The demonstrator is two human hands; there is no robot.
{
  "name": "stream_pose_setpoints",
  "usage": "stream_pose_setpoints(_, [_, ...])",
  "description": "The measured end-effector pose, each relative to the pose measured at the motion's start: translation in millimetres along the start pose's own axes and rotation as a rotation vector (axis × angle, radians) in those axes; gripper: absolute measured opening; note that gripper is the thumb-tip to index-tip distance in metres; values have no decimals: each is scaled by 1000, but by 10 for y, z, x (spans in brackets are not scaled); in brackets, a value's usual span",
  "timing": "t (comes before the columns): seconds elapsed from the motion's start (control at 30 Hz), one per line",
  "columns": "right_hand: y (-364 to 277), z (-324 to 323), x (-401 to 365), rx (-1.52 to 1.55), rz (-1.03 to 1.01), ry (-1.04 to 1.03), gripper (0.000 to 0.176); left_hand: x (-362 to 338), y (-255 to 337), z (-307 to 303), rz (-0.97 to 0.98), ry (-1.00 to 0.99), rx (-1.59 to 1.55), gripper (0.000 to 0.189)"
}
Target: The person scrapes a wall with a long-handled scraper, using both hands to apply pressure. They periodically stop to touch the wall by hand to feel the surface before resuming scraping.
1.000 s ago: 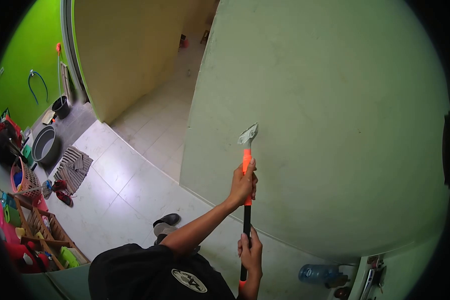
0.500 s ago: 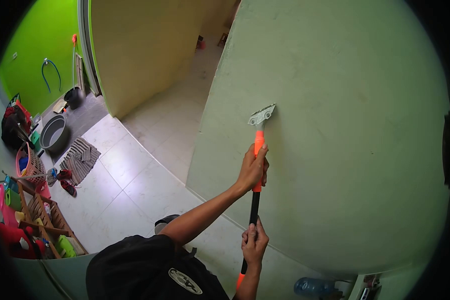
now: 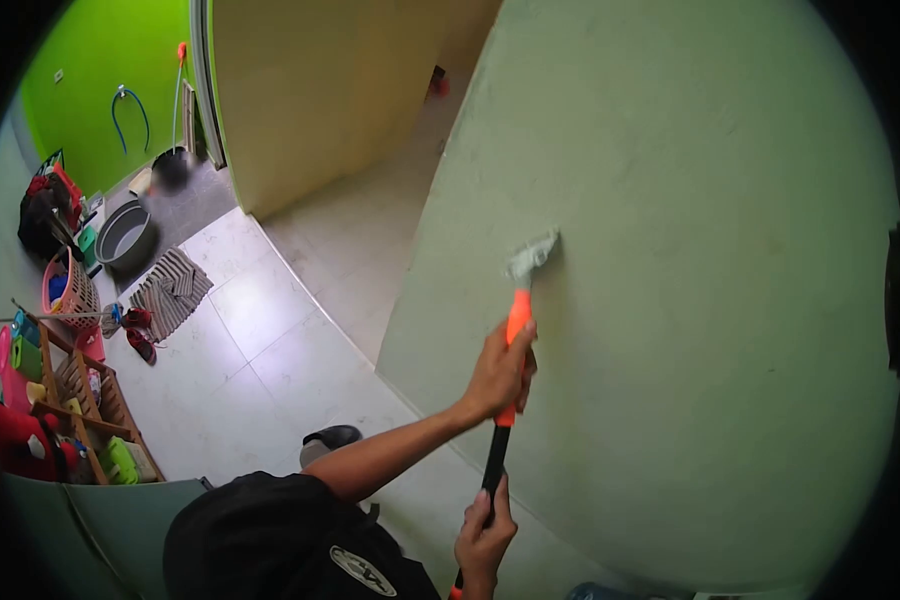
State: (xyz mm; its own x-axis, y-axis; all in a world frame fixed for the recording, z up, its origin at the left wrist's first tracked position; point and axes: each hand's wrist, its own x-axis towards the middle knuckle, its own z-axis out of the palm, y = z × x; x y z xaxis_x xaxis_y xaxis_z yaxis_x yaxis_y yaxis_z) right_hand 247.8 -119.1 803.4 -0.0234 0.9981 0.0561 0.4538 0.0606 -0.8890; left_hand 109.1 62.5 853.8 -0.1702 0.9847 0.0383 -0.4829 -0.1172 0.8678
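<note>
My left hand [image 3: 500, 372] is wrapped round the orange grip of a long-handled scraper [image 3: 519, 310]. Lower down, my right hand [image 3: 486, 532] grips the black part of the same handle. The scraper's pale, flat head [image 3: 533, 254] is at the light green wall [image 3: 690, 300], slightly blurred, with its edge slanting up to the right. The handle runs down and a little left from the head, and its lower end shows orange below my right hand.
Left, a wooden rack [image 3: 85, 400] holds colourful items beside a pink basket [image 3: 71, 290], a grey tub [image 3: 127, 237], a striped mat [image 3: 173, 292] and red-black shoes [image 3: 141, 344]. A yellowish wall [image 3: 320, 90] flanks a passage. A blue bottle [image 3: 600, 592] shows at the bottom edge.
Both hands and the scraper have moved lower in view, my right hand also leftward. The head has shifted down against the wall. The camera view has moved too, and the bottle is now mostly cut off.
</note>
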Motion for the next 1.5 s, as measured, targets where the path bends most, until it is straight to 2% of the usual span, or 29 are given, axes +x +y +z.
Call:
stream_pose_setpoints(0.07, [-66, 14, 330, -34, -85, -31, 44, 271, 8, -96, 45, 88, -23, 40])
stream_pose_setpoints(0.1, [-89, -7, 342, -44, -58, -41, 44, 370, 83, -136, 82, 100, -53, 42])
stream_pose_setpoints(0.17, [-196, -5, 448, -66, -62, -64, 44, 294, 13, -134, 20, 95, -25, 42])
stream_pose_setpoints(0.27, [-94, 45, 252, -29, -45, -23, 45, 259, -17, -136, -24, 18, -53, 42])
stream_pose_setpoints(0.33, [-257, 118, 503, -91, -78, -66, 45, 372, 67, -232, -1, 87, -18, 44])
stream_pose_setpoints(0.43, [-338, 137, 387, -90, -46, -82, 46, 431, 251, -352, 74, 150, -26, 46])
stream_pose_setpoints(0.5, [-304, 173, 301, -59, -68, -44, 45, 318, 125, -317, 23, 78, -27, 45])
stream_pose_setpoints(0.53, [-334, 128, 215, -28, -10, -50, 45, 228, 99, -253, -13, 47, -27, 45])
stream_pose_setpoints(0.57, [-248, 137, 245, -41, -74, -28, 45, 214, 80, -239, -30, 12, -48, 44])
stream_pose_setpoints(0.7, [-371, 231, 635, -166, -207, -64, 43, 531, 239, -438, 87, 173, 9, 45])
stream_pose_setpoints(0.8, [-407, 271, 644, -41, -194, -100, 43, 556, 330, -501, 83, 148, -62, 46])
stream_pose_setpoints(0.87, [-155, 363, 529, 99, -194, -81, 42, 448, 288, -425, 93, 115, 18, 45])
stream_pose_setpoints(0.93, [-94, 338, 338, 364, 24, -105, 42, 253, 267, -289, 86, 64, 36, 41])
stream_pose_setpoints(1.03, [242, 277, 133, 420, 31, -41, 43, 48, 122, -92, 73, -5, 18, 39])
stream_pose_setpoints(1.2, [128, 88, 102, 393, 10, 22, 45, 13, 265, 203, 83, -129, -11, 40])
stream_pose_setpoints(1.4, [-23, -71, 247, 390, 65, 31, 44, 183, 335, 329, 87, -140, 19, 36])
stream_pose_setpoints(1.5, [43, -71, 375, 271, -113, 86, 42, 284, 463, 458, 178, -130, 9, 35])
